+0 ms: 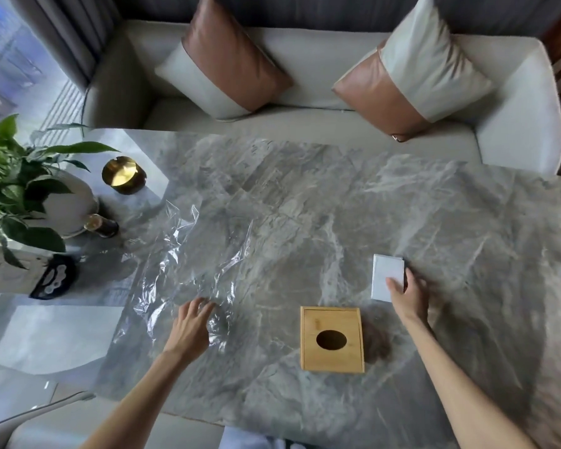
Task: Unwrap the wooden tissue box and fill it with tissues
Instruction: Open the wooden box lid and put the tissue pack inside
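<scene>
The wooden tissue box lies bare on the marble table, its lid with an oval hole facing up. To its left a sheet of clear plastic wrap is spread out and crumpled. My left hand rests on the wrap's near edge with fingers apart. A white pack of tissues lies beyond and to the right of the box. My right hand has its thumb on top of the pack and fingers along its right side.
At the table's left end stand a leafy plant in a white pot, a gold round dish, a small dark jar and a black remote. A pale sofa with two cushions runs behind the table.
</scene>
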{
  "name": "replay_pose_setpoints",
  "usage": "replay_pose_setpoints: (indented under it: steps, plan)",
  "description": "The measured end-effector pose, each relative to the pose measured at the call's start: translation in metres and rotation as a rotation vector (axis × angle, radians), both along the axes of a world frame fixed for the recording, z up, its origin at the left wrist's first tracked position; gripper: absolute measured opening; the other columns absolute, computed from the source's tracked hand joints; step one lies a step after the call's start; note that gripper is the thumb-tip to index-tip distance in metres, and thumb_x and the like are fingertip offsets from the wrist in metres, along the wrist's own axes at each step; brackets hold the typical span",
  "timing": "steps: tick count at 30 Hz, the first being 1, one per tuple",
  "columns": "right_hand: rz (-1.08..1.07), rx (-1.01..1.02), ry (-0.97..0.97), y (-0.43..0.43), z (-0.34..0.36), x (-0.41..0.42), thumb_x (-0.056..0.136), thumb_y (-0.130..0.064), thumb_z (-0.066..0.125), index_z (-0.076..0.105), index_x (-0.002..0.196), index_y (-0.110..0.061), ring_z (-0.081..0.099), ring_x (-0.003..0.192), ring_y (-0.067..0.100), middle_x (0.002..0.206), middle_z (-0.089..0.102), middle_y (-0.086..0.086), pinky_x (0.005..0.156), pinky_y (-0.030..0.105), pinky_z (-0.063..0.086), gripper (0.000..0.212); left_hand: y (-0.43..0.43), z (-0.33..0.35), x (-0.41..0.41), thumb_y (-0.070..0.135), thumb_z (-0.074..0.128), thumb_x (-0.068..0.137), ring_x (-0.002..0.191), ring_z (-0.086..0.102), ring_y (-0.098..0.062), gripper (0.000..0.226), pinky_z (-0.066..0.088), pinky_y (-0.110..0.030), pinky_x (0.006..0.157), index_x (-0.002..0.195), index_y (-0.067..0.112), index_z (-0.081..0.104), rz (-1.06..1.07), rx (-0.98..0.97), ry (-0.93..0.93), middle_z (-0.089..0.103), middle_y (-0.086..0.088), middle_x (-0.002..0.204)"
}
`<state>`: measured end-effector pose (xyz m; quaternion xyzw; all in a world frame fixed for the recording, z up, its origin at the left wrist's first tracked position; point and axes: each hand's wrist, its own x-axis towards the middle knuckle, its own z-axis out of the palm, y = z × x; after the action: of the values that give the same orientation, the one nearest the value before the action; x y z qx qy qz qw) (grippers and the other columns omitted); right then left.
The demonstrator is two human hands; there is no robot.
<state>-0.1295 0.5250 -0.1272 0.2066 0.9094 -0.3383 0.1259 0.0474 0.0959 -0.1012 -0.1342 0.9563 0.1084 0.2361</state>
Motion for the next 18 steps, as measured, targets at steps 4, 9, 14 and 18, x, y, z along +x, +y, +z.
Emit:
replay_pose_setpoints:
  steps: [4,9,14,18]
  plan:
    - [-0.019,0.066,-0.008,-0.005,0.018,0.004,0.094,-0.032,0.058,0.051,0.137,-0.003,0.049,0.121,0.040,0.127,0.057,0.027,0.103,0.043,0.034,0.053,0.015,0.009,-0.009,-0.015,0.048,0.072,0.128,0.037,-0.037,0.073,0.039,-0.046,0.104,0.140,0.012,0.046,0.139,-0.047,0.074,0.042,-0.015,0.147]
    - [-0.113,-0.199,-0.040,-0.029,0.061,0.085,0.097,-0.056,0.029,0.066,0.110,-0.011,0.062,0.109,0.036,0.111,0.070,0.014,0.088,0.040,0.045,0.060,0.096,0.034,-0.011,-0.005,0.045,0.089,0.114,0.059,-0.033,0.039,0.044,-0.036,0.094,0.125,0.004,0.058,0.398,0.450,0.142,0.064,-0.016,0.123]
    - [-0.197,-0.624,-0.403,-0.063,0.077,0.142,0.093,-0.067,0.024,0.048,0.137,-0.034,0.047,0.129,0.010,0.150,0.043,0.000,0.107,0.027,0.033,0.060,0.173,0.047,-0.004,0.047,0.038,0.101,0.143,0.031,-0.012,0.057,0.022,-0.030,0.116,0.153,0.028,0.025,0.566,1.082,-0.191,0.031,0.013,0.155]
    - [-0.199,-0.529,-0.363,-0.096,0.082,0.131,0.097,-0.063,0.021,0.053,0.133,-0.030,0.048,0.106,0.010,0.140,0.053,0.002,0.089,0.029,0.036,0.058,0.176,0.052,-0.021,0.029,0.040,0.104,0.128,0.050,-0.007,0.040,0.037,-0.030,0.110,0.143,0.037,0.037,0.571,1.202,-0.108,0.055,0.013,0.139]
